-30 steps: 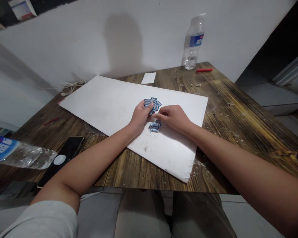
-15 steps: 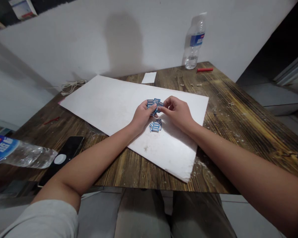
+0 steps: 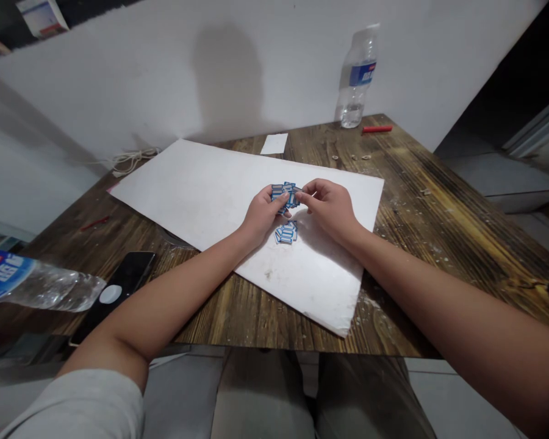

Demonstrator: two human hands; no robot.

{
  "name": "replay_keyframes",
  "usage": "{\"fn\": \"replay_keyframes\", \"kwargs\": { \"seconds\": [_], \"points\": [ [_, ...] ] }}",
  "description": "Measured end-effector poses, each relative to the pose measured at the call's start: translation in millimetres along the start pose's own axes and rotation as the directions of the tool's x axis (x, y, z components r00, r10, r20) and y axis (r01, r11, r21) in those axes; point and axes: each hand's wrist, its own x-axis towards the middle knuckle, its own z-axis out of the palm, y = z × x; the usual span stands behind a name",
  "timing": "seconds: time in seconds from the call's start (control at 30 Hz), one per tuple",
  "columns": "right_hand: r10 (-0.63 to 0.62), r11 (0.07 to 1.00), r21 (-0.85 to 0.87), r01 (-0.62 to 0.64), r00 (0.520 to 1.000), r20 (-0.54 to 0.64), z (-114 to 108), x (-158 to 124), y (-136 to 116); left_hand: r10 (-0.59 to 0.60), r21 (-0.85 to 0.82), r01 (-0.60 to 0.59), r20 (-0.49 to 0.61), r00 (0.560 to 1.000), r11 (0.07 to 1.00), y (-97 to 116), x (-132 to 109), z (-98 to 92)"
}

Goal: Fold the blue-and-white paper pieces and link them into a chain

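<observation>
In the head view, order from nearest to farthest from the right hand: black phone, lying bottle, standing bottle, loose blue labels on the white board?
From the right hand:
1. loose blue labels: on the white board, just left.
2. standing bottle: far table corner, right.
3. black phone: near table edge, left.
4. lying bottle: far left.

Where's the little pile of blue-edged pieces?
In the head view, the small pile of blue-edged paper pieces lies on the white sheet, just nearer the person than the left hand and right hand.
</observation>
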Motion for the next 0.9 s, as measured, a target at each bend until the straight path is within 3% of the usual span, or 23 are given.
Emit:
{"fn": "replay_keyframes", "kwargs": {
  "seconds": [0.53,0.7,0.9],
  "points": [
    [0.052,0.943,0.333,-0.01,0.992,-0.116,-2,6,0,-0.001,0.004,0.001,-0.023,1.0,1.0,-2,2,-1.7],
    [-0.086,0.954,0.294,0.058,0.993,0.083,-3,-1,-7,0.021,-0.027,-0.022,-0.036,0.999,0.999,-5,4,-3.8],
    [-0.172,0.981,-0.017,0.193,0.911,0.375,-5,-10,-10,0.055,-0.068,-0.056,-0.023,0.998,0.996,-9,7,-5.6]
  ]
}}
